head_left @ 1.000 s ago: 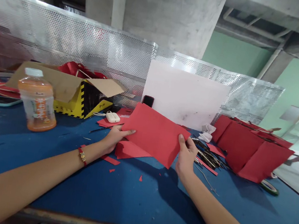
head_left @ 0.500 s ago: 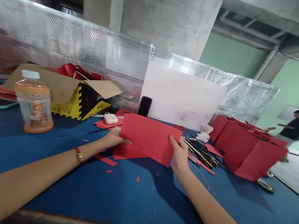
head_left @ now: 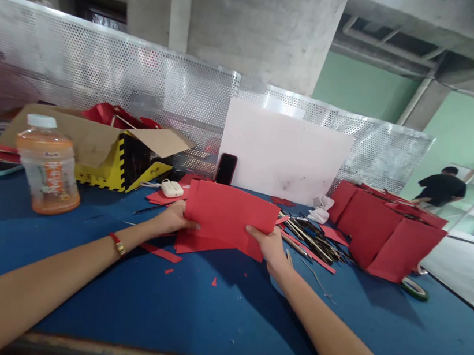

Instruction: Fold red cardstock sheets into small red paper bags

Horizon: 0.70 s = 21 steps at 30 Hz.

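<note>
Blue work surface [head_left: 219, 315] runs along a perforated metal screen [head_left: 105, 49], stuff spread L to R. Far left, a plastic bottle of orange drink [head_left: 48, 167], then a yellow-&-black cardboard box [head_left: 98, 172], flaps open, red material inside. Next, a white earbud case [head_left: 171, 188], just behind the left hand [head_left: 173, 218], which grips the left edge of a red card sheet [head_left: 230, 214]. Step in hand looks like handling that sheet: it's held up in front of the person, over a lower red sheet [head_left: 197, 246] on the surface. Black phone [head_left: 225, 168] stands behind it, against a white board [head_left: 284, 149]. Right hand [head_left: 269, 246] grips the sheet's right edge. Just beyond, a pile of dark sticks [head_left: 310, 236], then standing red panels [head_left: 386, 238] & a tape roll [head_left: 414, 289]. Red strip [head_left: 160, 252] & small scraps lie near the hands. Person in a black top [head_left: 443, 186] is well off to the right, on the floor beyond.
</note>
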{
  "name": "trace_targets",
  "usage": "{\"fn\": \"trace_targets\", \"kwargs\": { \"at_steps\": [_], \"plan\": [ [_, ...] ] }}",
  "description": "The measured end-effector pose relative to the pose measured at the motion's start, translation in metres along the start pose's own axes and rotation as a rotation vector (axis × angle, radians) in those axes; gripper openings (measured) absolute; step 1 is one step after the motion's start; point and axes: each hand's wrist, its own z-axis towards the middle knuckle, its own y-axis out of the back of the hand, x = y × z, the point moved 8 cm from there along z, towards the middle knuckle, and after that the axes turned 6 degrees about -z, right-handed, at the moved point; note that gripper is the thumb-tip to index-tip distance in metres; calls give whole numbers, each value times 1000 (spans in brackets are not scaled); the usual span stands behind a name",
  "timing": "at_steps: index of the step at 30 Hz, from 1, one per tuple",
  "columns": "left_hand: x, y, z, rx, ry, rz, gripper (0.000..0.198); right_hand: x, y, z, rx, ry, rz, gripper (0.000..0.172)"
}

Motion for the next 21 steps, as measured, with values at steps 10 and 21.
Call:
{"fn": "trace_targets", "kwargs": {
  "at_steps": [10, 21],
  "plan": [
    [1, 1, 3, 82, 8, 19, 23, 0, 4, 0, -18, -52, 45, 35],
    [14, 8, 4, 52, 66, 22, 27, -5, -1, -3, 38, -126, 26, 40]
  ]
}}
